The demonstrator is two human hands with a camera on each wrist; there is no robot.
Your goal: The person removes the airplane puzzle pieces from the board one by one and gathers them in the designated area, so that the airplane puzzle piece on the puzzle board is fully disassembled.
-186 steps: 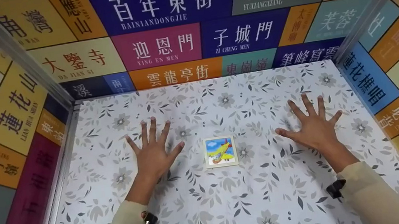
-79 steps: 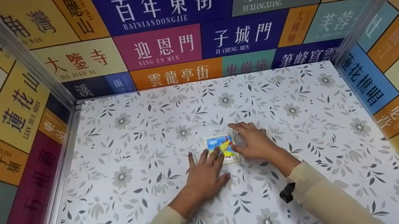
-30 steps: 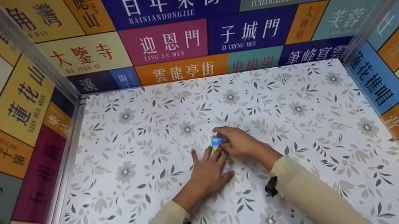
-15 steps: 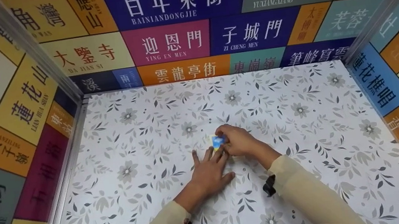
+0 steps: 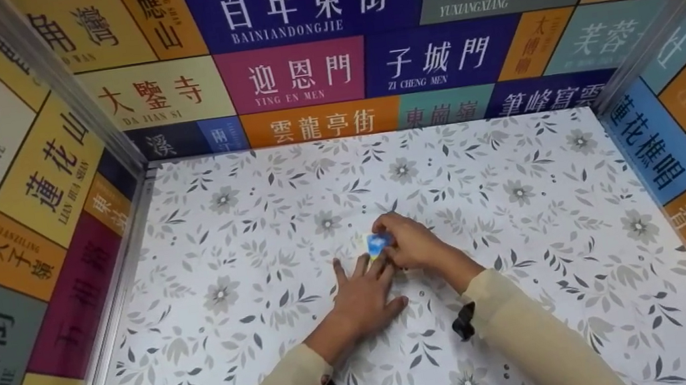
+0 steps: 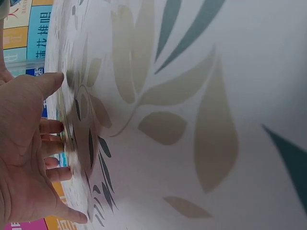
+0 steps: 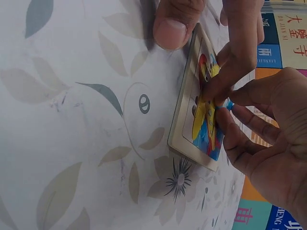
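Note:
A small picture puzzle point(image 7: 178, 139) with a pale wooden frame lies on the table, showing a yellow and red airplane on blue sky. My left hand point(image 5: 363, 300) presses on it with outstretched fingers spread apart, covering its lower part. From the right, my right hand point(image 5: 414, 243) pinches a blue puzzle piece point(image 5: 378, 242) with a white cloud between thumb and fingers. That piece stands tilted at the puzzle's upper part. In the right wrist view, only a bit of blue shows between the pinching fingertips. Most of the airplane is hidden by both hands in the head view.
A white tabletop point(image 5: 259, 359) with grey leaves and flowers surrounds the puzzle. Colourful panels with Chinese lettering form a back wall point(image 5: 293, 75), a left wall point(image 5: 67, 285) and a right wall point(image 5: 651, 139). Metal posts stand at the corners.
Both hands have come in from wide apart on the tabletop to the puzzle. My right hand has taken hold of the blue piece, which has tipped up. My left hand stays pressed down.

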